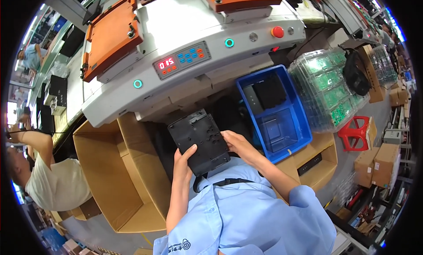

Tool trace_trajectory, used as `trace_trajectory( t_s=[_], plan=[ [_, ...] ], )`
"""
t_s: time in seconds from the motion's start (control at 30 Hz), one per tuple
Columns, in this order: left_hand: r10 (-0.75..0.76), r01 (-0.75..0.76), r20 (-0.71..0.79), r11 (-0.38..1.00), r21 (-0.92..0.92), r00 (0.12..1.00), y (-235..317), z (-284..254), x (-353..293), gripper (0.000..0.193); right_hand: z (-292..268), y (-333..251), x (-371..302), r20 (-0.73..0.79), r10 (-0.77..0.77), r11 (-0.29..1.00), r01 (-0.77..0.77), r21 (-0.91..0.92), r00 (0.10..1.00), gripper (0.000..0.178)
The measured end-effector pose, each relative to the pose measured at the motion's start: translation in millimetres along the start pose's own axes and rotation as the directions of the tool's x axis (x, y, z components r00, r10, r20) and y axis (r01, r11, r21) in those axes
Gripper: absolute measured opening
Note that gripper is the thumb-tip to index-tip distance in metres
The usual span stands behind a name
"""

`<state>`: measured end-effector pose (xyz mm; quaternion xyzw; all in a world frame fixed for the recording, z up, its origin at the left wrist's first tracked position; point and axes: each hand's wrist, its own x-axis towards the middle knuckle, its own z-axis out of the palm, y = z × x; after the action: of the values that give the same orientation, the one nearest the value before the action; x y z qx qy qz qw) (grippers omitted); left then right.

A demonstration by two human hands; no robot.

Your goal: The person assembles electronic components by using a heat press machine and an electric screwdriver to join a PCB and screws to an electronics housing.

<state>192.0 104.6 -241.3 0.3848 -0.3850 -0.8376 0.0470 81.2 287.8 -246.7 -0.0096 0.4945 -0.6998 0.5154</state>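
Observation:
Between my two hands is a flat black plastic housing [199, 142], tilted, with small holes and raised spots on its upper face. My left hand [184, 161] grips its lower left edge, the thumb lying on the face. At the right edge, my right hand [234, 142] holds it with the fingers partly hidden behind. Just right of my right hand stands a blue bin [307, 131] with black plastic parts [270, 93] at its far end. An open cardboard box [145, 169] stands left of my left hand.
Ahead is a white machine [180, 81] with buttons, a lit display, a red stop knob [277, 32] and orange fixtures [112, 39]. Trays of green circuit boards [324, 79] and a red stool [355, 134] stand right. Another person [55, 184] works at far left.

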Motion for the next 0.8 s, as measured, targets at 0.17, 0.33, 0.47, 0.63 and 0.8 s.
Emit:
trace_trajectory(
  t_s=[0.17, 0.33, 0.47, 0.63, 0.8],
  plan=[
    [0.013, -0.013, 0.003, 1.000, -0.007, 1.000, 3, -1, -2, 0.044, -4, -4, 3, 0.018, -0.081, 0.981, 0.083, -0.176, 0.997, 0.044],
    [0.034, -0.034, 0.010, 0.999, 0.029, 0.999, 6, -3, -5, 0.040, 7, -8, 7, 0.005, -0.098, 0.963, 0.097, -0.251, 0.995, 0.043],
    [0.010, -0.010, 0.018, 1.000, -0.003, 1.000, 6, -7, -5, 0.041, 10, -7, 8, -0.009, -0.085, 0.973, 0.081, -0.214, 0.996, 0.040],
    [-0.081, 0.082, 0.021, 0.993, -0.079, 0.996, 5, -13, -5, 0.040, 12, -6, 5, -0.003, -0.052, 0.991, 0.051, -0.120, 0.999, 0.040],
    [-0.117, 0.120, 0.033, 0.986, -0.115, 0.993, 2, -15, -4, 0.040, 14, -9, 2, -0.030, -0.041, 0.991, 0.037, -0.126, 0.999, 0.040]
  ],
)
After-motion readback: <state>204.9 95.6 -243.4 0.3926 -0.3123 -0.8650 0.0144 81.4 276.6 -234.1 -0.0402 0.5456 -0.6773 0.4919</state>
